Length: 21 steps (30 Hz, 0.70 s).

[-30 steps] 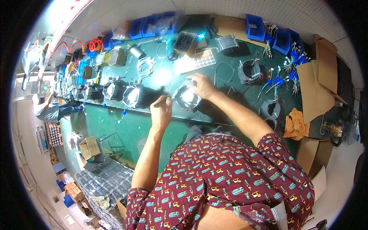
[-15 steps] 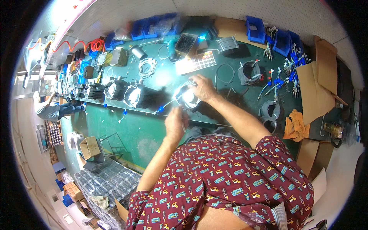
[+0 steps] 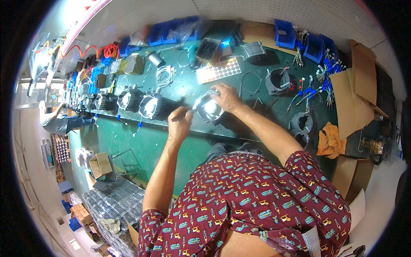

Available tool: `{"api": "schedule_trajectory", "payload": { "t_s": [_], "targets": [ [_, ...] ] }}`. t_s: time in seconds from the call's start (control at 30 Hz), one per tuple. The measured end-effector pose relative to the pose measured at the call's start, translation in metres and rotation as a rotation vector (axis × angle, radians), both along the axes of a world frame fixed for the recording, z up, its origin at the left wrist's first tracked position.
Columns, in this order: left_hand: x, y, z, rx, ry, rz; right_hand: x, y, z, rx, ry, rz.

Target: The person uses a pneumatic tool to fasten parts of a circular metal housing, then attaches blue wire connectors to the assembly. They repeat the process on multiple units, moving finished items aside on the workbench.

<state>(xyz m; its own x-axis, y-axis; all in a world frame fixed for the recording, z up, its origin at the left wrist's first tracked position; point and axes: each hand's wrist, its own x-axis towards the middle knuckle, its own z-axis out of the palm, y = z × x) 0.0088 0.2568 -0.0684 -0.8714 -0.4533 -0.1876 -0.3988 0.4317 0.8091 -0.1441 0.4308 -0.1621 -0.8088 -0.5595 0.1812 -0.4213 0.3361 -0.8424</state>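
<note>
Nearest the camera is the person's patterned maroon shirt (image 3: 257,205), from which both bare forearms reach up to the green counter (image 3: 128,141). The left hand (image 3: 180,122) hovers over the counter's near edge with its fingers pinched shut on a thin, dark, rod-like tool (image 3: 192,110), whose tip points right toward a round motor housing (image 3: 208,109); the tool is too small to tell its kind. That housing lies on the counter between the two hands, its bright open face turned up at the lamp glare. The right hand (image 3: 227,97) rests on the housing's far right rim, its grip curled closed over that edge, steadying it. Just left of the housing stands a row of black finned motor bodies (image 3: 150,105), side by side, running off to the left. Right of the person's arm lie a dark wound coil (image 3: 302,126) and an orange rag (image 3: 329,139), well apart from the hands. Beyond the housing sits a flat tray of small round parts (image 3: 219,70) under bright light, with a coil of white cable (image 3: 165,75) to its left and another dark ring-shaped part (image 3: 278,81) to its right. Farthest back, blue bins (image 3: 299,36) line the counter against the wall, with bundled wires with blue and red connectors (image 3: 319,81) near them and flattened cardboard (image 3: 355,94) at the right end. At far left, another person (image 3: 58,122) bends at the same counter.
</note>
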Motion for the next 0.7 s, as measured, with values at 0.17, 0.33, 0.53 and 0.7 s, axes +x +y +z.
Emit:
{"api": "schedule_trajectory", "payload": {
  "t_s": [0.17,0.33,0.53,0.7],
  "targets": [
    [-0.028,-0.034,-0.007,-0.166,-0.016,-0.235,-0.001,0.0,-0.002,-0.003,0.014,-0.004],
    [-0.06,-0.05,-0.006,-0.121,-0.114,-0.294,-0.002,-0.001,-0.001,-0.051,0.022,-0.012],
    [-0.049,-0.028,-0.001,-0.258,-0.107,-0.304,-0.001,0.0,-0.005,-0.036,0.071,-0.044],
    [-0.002,0.03,-0.009,-0.401,0.054,-0.178,0.005,0.001,0.007,-0.008,0.017,-0.058]
  ]
}}
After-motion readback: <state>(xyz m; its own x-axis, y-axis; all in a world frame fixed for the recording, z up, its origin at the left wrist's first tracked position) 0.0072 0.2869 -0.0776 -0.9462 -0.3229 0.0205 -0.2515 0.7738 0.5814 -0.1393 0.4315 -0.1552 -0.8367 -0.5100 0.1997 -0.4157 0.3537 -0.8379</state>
